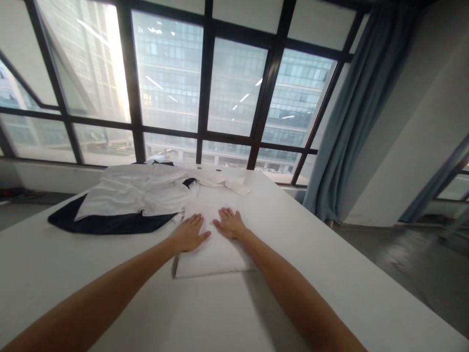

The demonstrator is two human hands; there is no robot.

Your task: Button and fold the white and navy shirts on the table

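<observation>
I see one long white table (330, 274) running from the near edge toward the window. Directly on it, at the centre, lies a folded white cloth (214, 252), flat and squared. Beyond it, to the left, a dark blue garment (106, 224) is spread on the tabletop, with a rumpled white shirt (146, 193) lying over it.
</observation>
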